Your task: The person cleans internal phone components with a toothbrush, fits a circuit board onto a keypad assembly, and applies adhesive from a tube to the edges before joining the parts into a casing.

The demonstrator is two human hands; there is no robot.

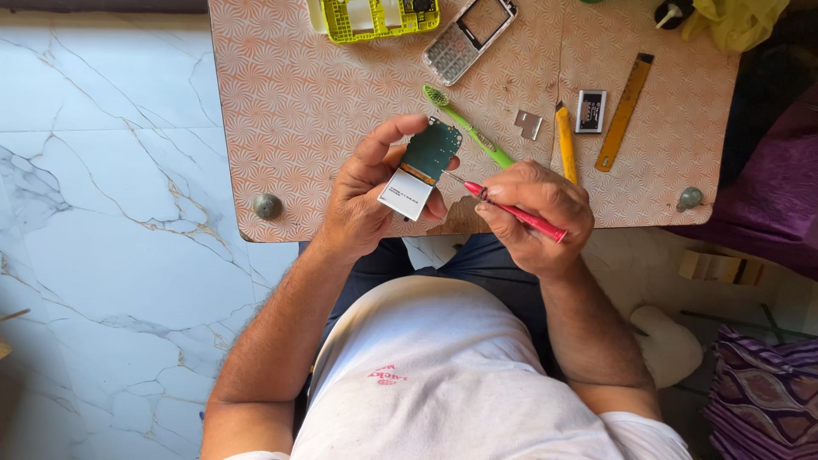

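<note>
The circuit board (pixel 431 152) is a flat green rectangle, matte and studded with small contacts, with a white glossy screen panel (pixel 406 194) joined to its near end by a short amber ribbon. The screwdriver (pixel 514 210) is slim, with a smooth red plastic handle and a thin metal tip.

The table (pixel 290 111) is a small board with rounded corners, covered in an orange-and-white fan pattern (worn bare at the near edge), with a round grey knob (pixel 267 205) at the near-left corner and another (pixel 689 198) at the near-right. On it lie a green toothbrush (pixel 469 128) near the middle, a yellow-handled tool (pixel 566 142) and a long amber ruler (pixel 625 112) toward the right, a small black battery (pixel 590 111) between those two, and a bent metal plate (pixel 529 124) just left of the yellow tool. At the far edge sit a yellow-green phone frame (pixel 375 19) and a silver keypad housing (pixel 469 37). The floor (pixel 102 213) is white marble with grey and gold veins; purple cloth (pixel 771 204) lies to the right.

The left hand (pixel 366 200) is clamped on the board and panel, thumb on the near side and fingers curled over the far edge, holding it tilted above the table's near edge. The right hand (pixel 537 217) is closed round the screwdriver, just right of the board, and the tip meets the board's right edge.
</note>
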